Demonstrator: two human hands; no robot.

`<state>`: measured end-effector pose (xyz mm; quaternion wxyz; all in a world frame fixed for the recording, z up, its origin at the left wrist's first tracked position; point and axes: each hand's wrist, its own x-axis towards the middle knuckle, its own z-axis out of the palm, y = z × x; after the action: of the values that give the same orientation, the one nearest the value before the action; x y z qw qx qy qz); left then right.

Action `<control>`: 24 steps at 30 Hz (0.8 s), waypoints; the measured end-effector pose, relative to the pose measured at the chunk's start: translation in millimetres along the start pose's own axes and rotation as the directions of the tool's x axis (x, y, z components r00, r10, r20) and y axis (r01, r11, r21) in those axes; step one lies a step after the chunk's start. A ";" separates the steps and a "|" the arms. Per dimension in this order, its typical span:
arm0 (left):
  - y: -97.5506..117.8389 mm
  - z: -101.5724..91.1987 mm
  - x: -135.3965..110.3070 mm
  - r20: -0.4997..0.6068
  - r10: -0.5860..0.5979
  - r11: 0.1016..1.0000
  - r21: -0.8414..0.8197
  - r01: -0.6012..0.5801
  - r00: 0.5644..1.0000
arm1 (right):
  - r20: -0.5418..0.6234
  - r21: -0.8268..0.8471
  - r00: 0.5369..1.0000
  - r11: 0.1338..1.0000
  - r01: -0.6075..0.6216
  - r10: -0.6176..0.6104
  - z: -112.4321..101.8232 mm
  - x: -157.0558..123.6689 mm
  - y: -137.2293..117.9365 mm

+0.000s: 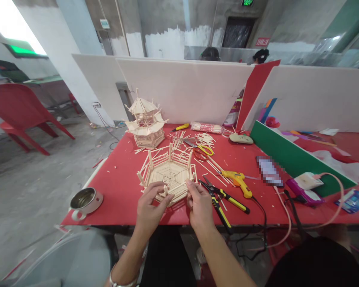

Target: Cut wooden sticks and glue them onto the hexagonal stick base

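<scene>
A six-sided frame of thin wooden sticks, with a spiral-patterned floor and upright corner posts, lies on the table before me. My left hand is closed on its near edge, thumb and fingers around a short post. My right hand pinches the end of a thin wooden stick along the near right side; the fingertips partly hide it. Behind the frame stands a two-tiered stick pavilion. Scissors and loose wooden sticks lie beyond the frame.
To the right are black-and-yellow pliers, a yellow glue gun with its cord, and a phone. A metal mug stands near the left edge. A green board and white partition border the red table.
</scene>
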<state>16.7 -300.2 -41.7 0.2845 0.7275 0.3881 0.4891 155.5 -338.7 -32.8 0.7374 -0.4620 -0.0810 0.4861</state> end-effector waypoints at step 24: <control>-6.5 4.3 -2.7 -0.065 0.014 1.000 0.024 -0.013 0.998 | 0.012 -0.013 1.000 1.000 -0.014 0.014 2.1 2.2 2.0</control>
<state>18.3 -299.1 -49.7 0.2599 0.7171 0.3980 0.5097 154.2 -335.5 -33.9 0.7304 -0.4644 -0.0853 0.4936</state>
